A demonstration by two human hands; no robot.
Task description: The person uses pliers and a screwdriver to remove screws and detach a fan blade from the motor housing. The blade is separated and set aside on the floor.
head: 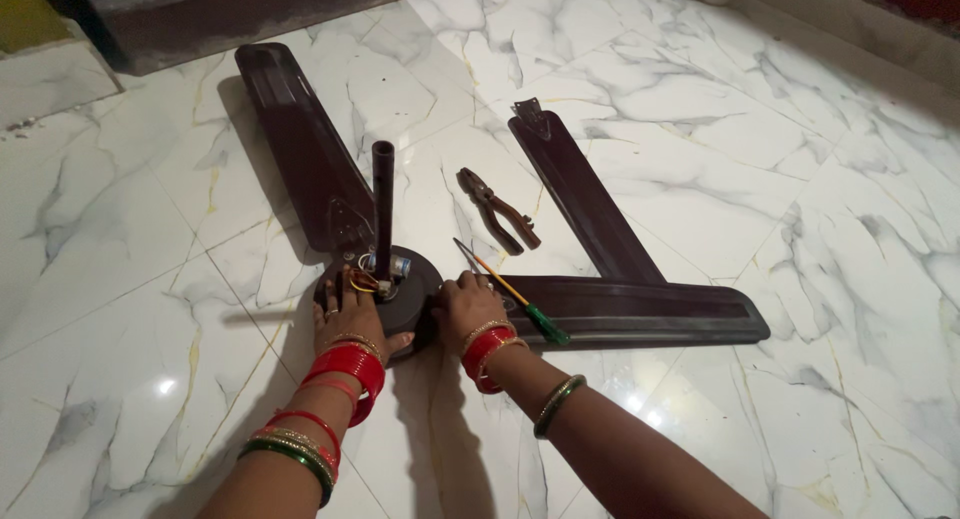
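A dark brown ceiling fan motor hub (pixel 412 279) lies on the marble floor with its black down rod (pixel 383 204) standing upright. My left hand (pixel 345 314) rests flat on the hub's near left side. My right hand (pixel 468 307) presses on the hub's right edge, where a blade (pixel 640 309) meets it. Another blade (pixel 300 139) runs from the hub to the far left. A third blade (pixel 585 194) lies loose to the right. Both wrists wear red and green bangles.
Brown-handled pliers (pixel 500 211) lie on the floor just beyond the hub. A green-handled screwdriver (pixel 515 294) rests across the right blade beside my right hand. A dark furniture base (pixel 230 19) stands at the far edge.
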